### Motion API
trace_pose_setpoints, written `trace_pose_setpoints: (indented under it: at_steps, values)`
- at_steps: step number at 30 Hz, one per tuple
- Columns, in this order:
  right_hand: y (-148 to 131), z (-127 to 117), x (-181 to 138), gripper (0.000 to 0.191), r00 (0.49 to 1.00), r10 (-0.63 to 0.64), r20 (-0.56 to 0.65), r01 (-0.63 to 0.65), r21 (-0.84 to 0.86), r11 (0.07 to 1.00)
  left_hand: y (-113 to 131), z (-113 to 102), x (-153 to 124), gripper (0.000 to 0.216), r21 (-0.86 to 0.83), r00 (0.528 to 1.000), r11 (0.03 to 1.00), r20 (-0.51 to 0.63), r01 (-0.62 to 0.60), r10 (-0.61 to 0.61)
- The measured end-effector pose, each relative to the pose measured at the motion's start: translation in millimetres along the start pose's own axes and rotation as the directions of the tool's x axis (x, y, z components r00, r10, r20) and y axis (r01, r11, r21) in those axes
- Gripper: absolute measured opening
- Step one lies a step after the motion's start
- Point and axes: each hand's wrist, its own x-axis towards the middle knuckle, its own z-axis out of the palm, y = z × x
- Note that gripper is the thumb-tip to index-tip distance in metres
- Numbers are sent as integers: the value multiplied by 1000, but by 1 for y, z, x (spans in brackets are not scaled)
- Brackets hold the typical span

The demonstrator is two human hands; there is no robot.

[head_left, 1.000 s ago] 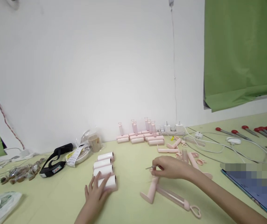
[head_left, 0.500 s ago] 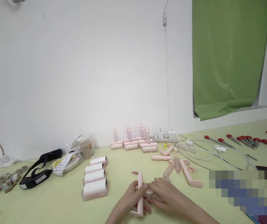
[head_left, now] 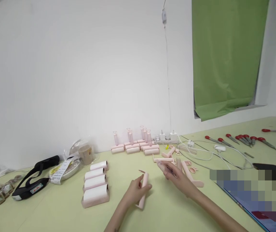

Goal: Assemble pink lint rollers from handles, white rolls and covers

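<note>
My left hand (head_left: pixel 133 190) is closed around a pink plastic roller handle (head_left: pixel 143 190), holding it tilted over the green table (head_left: pixel 56 212). My right hand (head_left: pixel 175 174) reaches to the right of it among loose pink handle parts (head_left: pixel 188 169), with its fingers pinched on a thin pink piece (head_left: pixel 163 166) that I cannot make out. Several white rolls (head_left: pixel 95 183) lie in a row to the left of my left hand, the nearest one sitting in a pink holder.
Assembled pink lint rollers (head_left: pixel 138 145) stand by the wall next to a power strip (head_left: pixel 167 139) with white cables. Red-handled screwdrivers (head_left: pixel 241 139) lie at the far right. A black strap (head_left: pixel 35 175), a wrapped cup (head_left: pixel 85 153) and a blurred tablet (head_left: pixel 253 193) are also on the table.
My left hand left the white rolls and took hold of the pink handle. My hands met on it, then my right hand moved off right to the loose parts. The view shifted right.
</note>
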Motion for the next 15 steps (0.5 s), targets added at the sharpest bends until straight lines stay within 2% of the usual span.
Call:
trace_pose_setpoints:
  at_steps: [2, 4, 7, 9, 10, 12, 14, 15]
  values:
    - [0, 0, -1, 36, 999, -11, -43, 12, 13, 1000, 14, 20, 23, 67, 44, 996, 998, -73, 53, -50]
    - [0, -2, -2, 31, 995, -67, -72, 65, -27, 998, 30, 35, 42, 60, 16, 990, 999, -140, 37, -34]
    - [1, -6, -3, 23, 954, -291, -75, 267, -230, 936, 50, 43, 53, 45, -69, 983, 996, -180, -51, 37]
    - [2, -6, -5, 24, 893, -451, 14, 423, -375, 825, 57, 42, 45, 47, -133, 983, 988, -173, -82, 59]
    - [0, -5, -7, 27, 861, -502, 81, 486, -418, 767, 58, 40, 38, 53, -180, 988, 980, -142, -88, 63]
    - [-6, -1, -13, 34, 823, -528, 211, 563, -431, 705, 54, 35, 18, 62, -371, 998, 927, 10, -51, 58]
    - [-15, 7, -21, 36, 830, -493, 260, 557, -371, 743, 45, 31, -3, 53, -632, 985, 772, 167, 71, 46]
    - [-19, 10, -24, 33, 856, -456, 243, 515, -328, 792, 40, 29, -12, 46, -735, 979, 665, 203, 133, 28]
